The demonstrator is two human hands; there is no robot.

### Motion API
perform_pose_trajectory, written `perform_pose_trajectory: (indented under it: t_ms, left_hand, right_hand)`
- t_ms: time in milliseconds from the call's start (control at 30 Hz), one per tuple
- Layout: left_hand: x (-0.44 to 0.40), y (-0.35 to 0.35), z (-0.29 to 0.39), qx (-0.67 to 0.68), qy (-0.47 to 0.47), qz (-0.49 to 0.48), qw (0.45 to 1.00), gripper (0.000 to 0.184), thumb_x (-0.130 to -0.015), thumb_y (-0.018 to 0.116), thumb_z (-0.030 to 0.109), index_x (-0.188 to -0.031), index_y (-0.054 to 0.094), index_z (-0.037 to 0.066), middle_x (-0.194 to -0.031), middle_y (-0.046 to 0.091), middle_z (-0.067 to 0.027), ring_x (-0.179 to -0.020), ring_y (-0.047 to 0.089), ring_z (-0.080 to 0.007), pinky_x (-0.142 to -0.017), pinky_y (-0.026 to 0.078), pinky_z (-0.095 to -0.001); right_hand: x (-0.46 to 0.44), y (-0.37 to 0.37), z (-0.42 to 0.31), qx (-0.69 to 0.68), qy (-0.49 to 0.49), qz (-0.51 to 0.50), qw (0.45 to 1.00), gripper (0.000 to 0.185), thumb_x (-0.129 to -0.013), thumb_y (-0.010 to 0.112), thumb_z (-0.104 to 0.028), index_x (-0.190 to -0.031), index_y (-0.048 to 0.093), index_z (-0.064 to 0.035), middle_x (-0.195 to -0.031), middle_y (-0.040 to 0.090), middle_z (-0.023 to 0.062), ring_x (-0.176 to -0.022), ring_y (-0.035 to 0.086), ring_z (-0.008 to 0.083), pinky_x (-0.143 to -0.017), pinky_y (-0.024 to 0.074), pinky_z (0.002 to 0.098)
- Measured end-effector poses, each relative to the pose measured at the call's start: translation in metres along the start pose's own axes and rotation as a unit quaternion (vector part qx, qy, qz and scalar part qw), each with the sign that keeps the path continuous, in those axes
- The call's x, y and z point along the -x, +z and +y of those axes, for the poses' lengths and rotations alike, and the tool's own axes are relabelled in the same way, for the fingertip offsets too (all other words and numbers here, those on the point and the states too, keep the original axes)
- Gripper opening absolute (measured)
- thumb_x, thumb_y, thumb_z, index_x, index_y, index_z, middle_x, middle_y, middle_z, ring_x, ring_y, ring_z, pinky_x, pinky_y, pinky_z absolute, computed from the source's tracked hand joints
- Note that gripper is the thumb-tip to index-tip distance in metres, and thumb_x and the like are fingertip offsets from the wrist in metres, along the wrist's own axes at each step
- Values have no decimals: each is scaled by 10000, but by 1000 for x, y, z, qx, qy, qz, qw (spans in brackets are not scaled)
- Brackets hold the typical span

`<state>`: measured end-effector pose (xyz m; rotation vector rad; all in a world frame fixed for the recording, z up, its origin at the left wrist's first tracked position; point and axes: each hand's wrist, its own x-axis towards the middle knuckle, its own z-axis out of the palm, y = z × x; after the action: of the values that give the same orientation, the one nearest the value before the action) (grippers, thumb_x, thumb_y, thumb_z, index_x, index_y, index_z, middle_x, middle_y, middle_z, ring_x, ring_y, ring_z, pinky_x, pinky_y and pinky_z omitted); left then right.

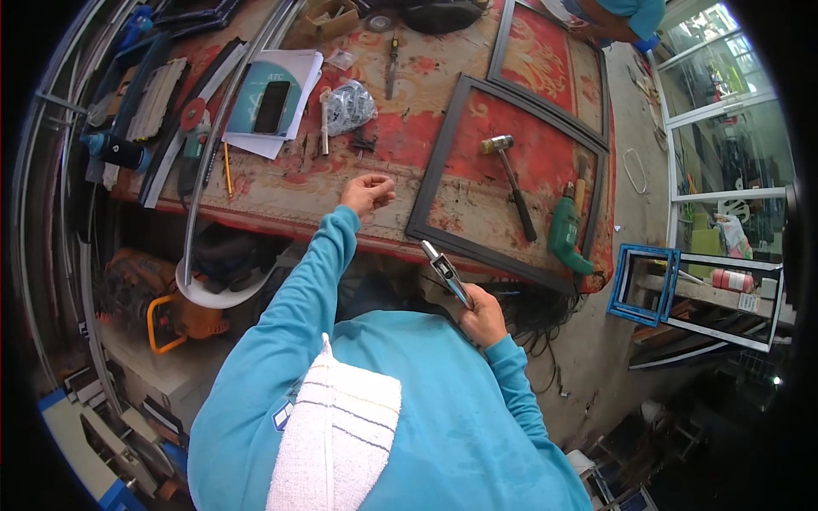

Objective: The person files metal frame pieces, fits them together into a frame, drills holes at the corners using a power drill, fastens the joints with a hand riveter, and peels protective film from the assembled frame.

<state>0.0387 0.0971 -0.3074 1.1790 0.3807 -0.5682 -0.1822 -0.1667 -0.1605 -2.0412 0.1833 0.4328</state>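
Observation:
Near the table's front edge, my left hand (369, 194) hovers over the red patterned cloth, its fingers curled together; anything between the fingertips is too small to make out. My right hand (484, 317) is wrapped round the handle of a metal hand tool (446, 271), which points up and left toward the table edge. Just beyond the tool lies a dark rectangular frame (437, 166) on the table. Inside that frame's outline rest a mallet (514, 183) and a green drill (566, 232). A plastic bag of small parts (350, 108) lies beyond my left hand.
A phone (272, 108) rests on papers at the left, beside a pencil (227, 170) and an angle grinder (193, 145). A screwdriver (392, 66) lies farther back. Another person (615, 19) is at the far right end. Blue frames (645, 285) stand at the right.

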Motion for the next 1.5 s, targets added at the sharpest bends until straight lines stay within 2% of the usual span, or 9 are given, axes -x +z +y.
perform_pose_trajectory:
  t_ms: [133, 200, 333, 400, 533, 733, 1067, 1267, 1500]
  left_hand:
    - [-8, -7, -7, -46, -14, 44, 998, 273, -904, 762, 170, -1114, 683, 14, -1037, 689, -74, -889, 691, -188, -756, 584, -296]
    - [-20, -15, -19, -253, 143, 90, 953, 274, -886, 788, 208, -1086, 732, 30, -1055, 697, -59, -872, 683, -172, -723, 568, -282]
    - [15, 10, 4, -312, 247, 127, 909, 236, -893, 783, 230, -1048, 772, 53, -1074, 714, -60, -875, 686, -132, -723, 558, -275]
    - [29, 23, 10, -68, 63, 84, 992, 291, -888, 785, 271, -1080, 755, 55, -1030, 721, -29, -807, 672, -124, -693, 555, -274]
    - [58, 58, -6, -16, 85, 71, 994, 271, -903, 765, 271, -1071, 746, 59, -950, 717, -24, -780, 688, -139, -693, 576, -285]
    - [100, 100, -11, 217, -11, -11, 976, 189, -922, 734, 241, -1004, 709, 73, -917, 721, -40, -792, 708, -160, -721, 634, -328]
    - [111, 114, -9, 252, -25, 0, 967, 166, -934, 717, 242, -992, 698, 87, -905, 706, -20, -824, 693, -144, -716, 629, -305]
    - [113, 114, -8, 260, -23, -23, 965, 184, -935, 716, 231, -1028, 697, 73, -932, 711, -34, -836, 692, -148, -719, 627, -300]
    - [121, 109, 8, 215, -55, -82, 972, 157, -965, 676, 203, -1034, 690, 62, -976, 717, -60, -879, 700, -165, -790, 610, -314]
  right_hand:
    - [-3, -3, -3, 18, -28, -22, 999, 499, -743, 531, 43, -1221, 648, -44, -1083, 666, 156, -989, 651, 352, -892, 502, 376]
    - [-4, -3, -3, 27, -35, -22, 999, 488, -748, 531, 36, -1215, 648, -43, -1085, 661, 156, -986, 645, 362, -887, 502, 383]
    - [-4, 0, 0, 21, -58, -7, 998, 465, -764, 534, 15, -1211, 645, -48, -1056, 657, 177, -965, 637, 391, -866, 505, 409]
    - [-4, -2, -3, 34, -52, -2, 998, 449, -768, 537, 12, -1202, 636, -46, -1017, 655, 191, -943, 639, 399, -850, 507, 416]
    - [-7, -3, -6, 50, -2, -11, 999, 407, -779, 538, 16, -1181, 586, -34, -916, 647, 222, -874, 641, 426, -797, 517, 427]
    - [-7, -1, -3, -25, -35, 40, 998, 428, -795, 524, 39, -1220, 530, -11, -947, 695, 197, -853, 688, 373, -804, 534, 409]
    - [-4, -4, 7, -84, -46, 12, 995, 478, -804, 530, 35, -1280, 540, -8, -1005, 717, 146, -961, 699, 231, -884, 521, 329]
    - [-2, -5, -3, -157, -43, 10, 987, 479, -776, 546, 58, -1250, 590, 5, -1022, 693, 111, -889, 629, 158, -873, 486, 272]
    - [-5, -16, 0, -111, 4, -102, 989, 548, -775, 558, 75, -1319, 544, 12, -949, 623, 32, -837, 579, 130, -856, 471, 257]
